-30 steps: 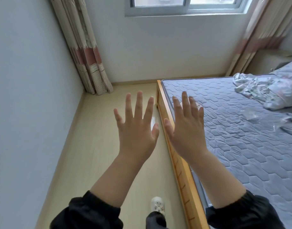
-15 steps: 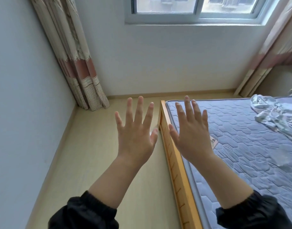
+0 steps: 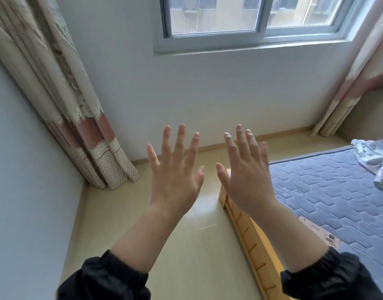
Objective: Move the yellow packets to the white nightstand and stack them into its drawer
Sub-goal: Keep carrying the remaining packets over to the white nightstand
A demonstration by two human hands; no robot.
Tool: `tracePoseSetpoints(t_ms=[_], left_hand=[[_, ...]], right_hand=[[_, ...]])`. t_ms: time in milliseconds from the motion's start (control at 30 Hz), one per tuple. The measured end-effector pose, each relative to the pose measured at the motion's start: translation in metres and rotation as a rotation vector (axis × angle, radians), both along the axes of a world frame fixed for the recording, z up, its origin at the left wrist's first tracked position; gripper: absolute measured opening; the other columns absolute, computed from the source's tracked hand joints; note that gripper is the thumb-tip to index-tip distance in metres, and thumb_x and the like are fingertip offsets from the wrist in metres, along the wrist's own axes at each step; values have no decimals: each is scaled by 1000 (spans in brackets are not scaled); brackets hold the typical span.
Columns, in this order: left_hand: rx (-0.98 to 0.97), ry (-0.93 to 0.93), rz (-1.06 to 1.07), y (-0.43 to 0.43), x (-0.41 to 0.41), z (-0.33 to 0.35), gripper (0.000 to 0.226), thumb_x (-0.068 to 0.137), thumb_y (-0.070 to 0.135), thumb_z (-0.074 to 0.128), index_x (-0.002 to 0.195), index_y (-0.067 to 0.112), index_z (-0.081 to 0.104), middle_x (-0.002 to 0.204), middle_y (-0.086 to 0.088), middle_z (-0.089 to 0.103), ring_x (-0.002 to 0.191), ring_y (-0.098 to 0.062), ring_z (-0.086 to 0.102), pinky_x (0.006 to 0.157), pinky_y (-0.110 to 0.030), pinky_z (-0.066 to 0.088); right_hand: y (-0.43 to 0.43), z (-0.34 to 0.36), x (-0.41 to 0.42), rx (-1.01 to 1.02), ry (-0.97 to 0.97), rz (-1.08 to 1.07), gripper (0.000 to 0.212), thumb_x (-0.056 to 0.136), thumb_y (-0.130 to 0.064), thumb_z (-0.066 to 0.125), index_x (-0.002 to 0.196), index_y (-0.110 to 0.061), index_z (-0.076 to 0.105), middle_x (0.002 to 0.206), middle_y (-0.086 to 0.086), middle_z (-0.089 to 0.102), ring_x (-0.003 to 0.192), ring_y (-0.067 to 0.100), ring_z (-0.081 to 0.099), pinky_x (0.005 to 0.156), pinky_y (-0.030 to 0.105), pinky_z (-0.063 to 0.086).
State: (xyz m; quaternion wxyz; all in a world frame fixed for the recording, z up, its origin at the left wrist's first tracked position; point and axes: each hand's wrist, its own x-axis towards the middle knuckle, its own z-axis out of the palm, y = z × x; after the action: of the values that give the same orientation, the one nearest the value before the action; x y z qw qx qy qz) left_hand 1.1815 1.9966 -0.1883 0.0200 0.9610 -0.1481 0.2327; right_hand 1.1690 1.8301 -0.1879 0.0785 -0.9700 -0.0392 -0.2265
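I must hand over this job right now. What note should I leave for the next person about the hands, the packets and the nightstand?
Left hand: open, fingers spread, raised, holds nothing.
Right hand: open, fingers spread, raised, holds nothing.
Things: yellow packets and white nightstand are not in view. Visible are the blue mattress with a crumpled cloth, the wooden bed frame, a curtain and the window.
Done: nothing that the view shows.
Left: find the packets, carry them to the nightstand, stack them in its drawer.
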Motion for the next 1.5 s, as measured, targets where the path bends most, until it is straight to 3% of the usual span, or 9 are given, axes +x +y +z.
tracePoseSetpoints(t_ms=[267, 500, 633, 933, 1133, 1267, 1500], left_hand=[[-18, 54, -131, -20, 189, -6, 70, 89, 49, 29, 152, 23, 12, 161, -8, 3, 147, -34, -4, 108, -65, 4], [-7, 97, -224, -93, 380, -14, 72, 96, 52, 24, 147, 31, -22, 157, -2, -26, 142, -29, -29, 108, -59, -14], [-11, 47, -276, -127, 483, -8, 71, 89, 51, 23, 152, 27, 2, 161, -6, 0, 147, -32, -7, 109, -62, -1], [21, -37, -397, -196, 699, -13, 70, 87, 50, 30, 151, 24, 16, 159, -8, 12, 147, -33, 5, 109, -62, 5], [44, -79, -567, -279, 852, -15, 68, 87, 50, 30, 150, 24, 21, 158, -7, 18, 146, -31, 8, 109, -60, 9], [70, -82, -709, -355, 933, -9, 67, 87, 51, 30, 148, 23, 25, 156, -8, 29, 144, -32, 14, 107, -61, 13], [32, 68, -934, -520, 990, -24, 70, 87, 51, 44, 149, 24, 27, 158, -7, 24, 146, -32, 13, 110, -62, 16]], right_hand=[[-16, -4, 164, -1, -8, -141, 69, 90, -51, 27, 150, -19, 18, 160, 8, 11, 146, 27, 8, 116, 53, 8], [-82, -16, 338, 55, -18, -263, 69, 90, -52, 26, 151, -21, 15, 160, 7, 8, 146, 27, 5, 115, 52, 4], [-117, -11, 437, 45, -6, -302, 67, 91, -51, 27, 150, -19, 17, 160, 10, 11, 146, 30, 9, 115, 54, 7], [-181, -20, 641, 48, -48, -403, 67, 91, -49, 30, 149, -16, 24, 158, 12, 17, 145, 32, 16, 114, 56, 13], [-251, -17, 769, -5, -67, -590, 65, 92, -48, 31, 147, -14, 28, 156, 16, 23, 142, 35, 24, 111, 59, 21], [-307, -6, 824, -52, -48, -733, 65, 91, -47, 33, 145, -11, 34, 153, 17, 28, 140, 36, 29, 108, 60, 27], [-432, -17, 865, -63, -13, -937, 65, 89, -48, 34, 143, -11, 38, 153, 17, 30, 139, 36, 31, 107, 59, 26]])
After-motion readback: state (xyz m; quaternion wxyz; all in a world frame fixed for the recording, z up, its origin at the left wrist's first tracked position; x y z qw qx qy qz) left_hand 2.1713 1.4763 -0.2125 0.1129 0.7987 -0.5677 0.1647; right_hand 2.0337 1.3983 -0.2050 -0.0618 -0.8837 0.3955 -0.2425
